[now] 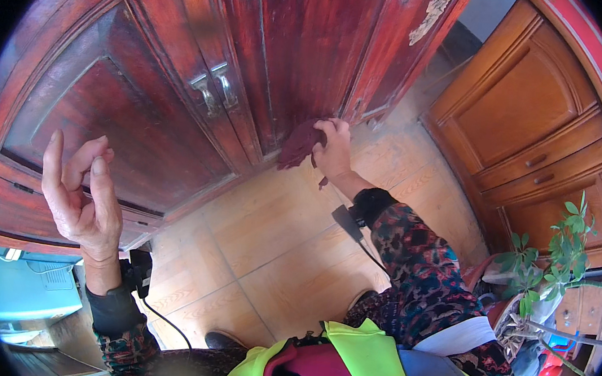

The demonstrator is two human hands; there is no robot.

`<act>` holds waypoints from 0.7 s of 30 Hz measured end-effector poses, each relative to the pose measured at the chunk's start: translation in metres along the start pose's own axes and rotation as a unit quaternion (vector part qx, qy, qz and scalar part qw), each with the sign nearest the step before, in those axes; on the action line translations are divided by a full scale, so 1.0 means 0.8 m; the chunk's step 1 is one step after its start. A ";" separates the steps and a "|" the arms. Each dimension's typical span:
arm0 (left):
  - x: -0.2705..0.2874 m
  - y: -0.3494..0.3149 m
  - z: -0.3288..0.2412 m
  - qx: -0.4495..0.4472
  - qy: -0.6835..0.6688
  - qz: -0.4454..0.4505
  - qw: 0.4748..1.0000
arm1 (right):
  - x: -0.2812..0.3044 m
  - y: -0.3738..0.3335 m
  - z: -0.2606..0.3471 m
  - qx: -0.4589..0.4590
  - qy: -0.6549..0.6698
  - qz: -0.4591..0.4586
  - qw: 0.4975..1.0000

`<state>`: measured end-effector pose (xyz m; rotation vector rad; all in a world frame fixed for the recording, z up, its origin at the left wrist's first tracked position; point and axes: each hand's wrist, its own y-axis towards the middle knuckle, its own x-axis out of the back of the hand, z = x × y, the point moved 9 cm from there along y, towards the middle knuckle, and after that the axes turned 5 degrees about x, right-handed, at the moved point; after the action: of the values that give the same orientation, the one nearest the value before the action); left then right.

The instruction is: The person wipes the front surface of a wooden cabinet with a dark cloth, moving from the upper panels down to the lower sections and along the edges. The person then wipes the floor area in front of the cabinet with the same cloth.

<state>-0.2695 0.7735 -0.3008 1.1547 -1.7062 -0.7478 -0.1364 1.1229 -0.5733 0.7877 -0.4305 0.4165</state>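
A dark maroon cloth [299, 144] is bunched in my right hand [334, 146], whose fingers close round it. The cloth lies against the lower part of a red wooden cabinet door [307, 51], near its bottom edge. My left hand [86, 196] is raised in front of the left cabinet door [120, 105], palm turned up, with its fingers apart and partly curled. Nothing is in it; whether it touches the door I cannot tell. Two metal handles [214, 87] sit side by side where the doors meet. The red finish looks worn and streaked.
A brown wooden cabinet [519, 100] stands at the right. Below it a potted plant [567, 243] spreads its leaves beside bags and other items. At the lower left is a light blue box-shaped appliance [23, 288]. Tiled floor [236, 254] lies between, with my shoes on it.
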 end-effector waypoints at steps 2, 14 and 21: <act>0.011 0.003 -0.007 -0.011 0.005 -0.011 1.000 | 0.026 0.021 0.006 0.021 0.023 -0.008 0.999; 0.024 0.006 -0.002 -0.021 -0.007 -0.037 0.999 | 0.182 0.169 0.285 0.272 -0.024 -0.356 0.894; 0.024 -0.014 0.025 -0.004 0.015 -0.009 1.000 | 0.056 0.063 0.231 0.259 0.001 -0.240 0.936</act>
<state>-0.2866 0.7515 -0.3121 1.1729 -1.6693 -0.7447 -0.1638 1.0256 -0.4041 1.3659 -0.1076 0.0647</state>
